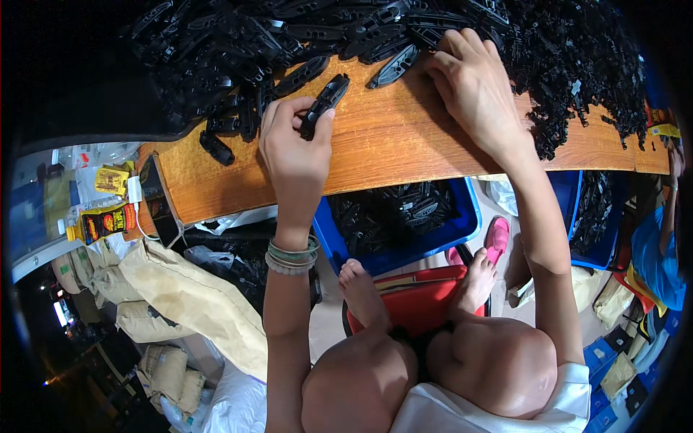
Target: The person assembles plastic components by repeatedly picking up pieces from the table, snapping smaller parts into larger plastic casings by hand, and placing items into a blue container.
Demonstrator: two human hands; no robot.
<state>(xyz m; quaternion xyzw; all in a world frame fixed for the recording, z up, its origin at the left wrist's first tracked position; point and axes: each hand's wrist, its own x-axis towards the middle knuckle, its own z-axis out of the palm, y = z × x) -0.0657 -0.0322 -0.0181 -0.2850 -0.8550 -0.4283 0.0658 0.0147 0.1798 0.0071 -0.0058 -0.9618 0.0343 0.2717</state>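
In my left hand (296,155) I grip a long black plastic piece (328,101) between thumb and fingers, tilted up and to the right above the wooden table (382,144). My right hand (473,90) is further back, its fingers curled down at the edge of the heap; whatever they hold is hidden. Just left of those fingers lies a loose slotted oval black piece (395,67). A heap of similar long pieces (314,32) covers the far side of the table. Another short black piece (216,148) rests near the table's left end.
Small black clips (577,65) are heaped at the far right. Beneath the front edge stands a blue bin (471,216) of black pieces, with a second blue bin (588,257) to its right. A red stool (426,292) and paper sacks (195,296) are below.
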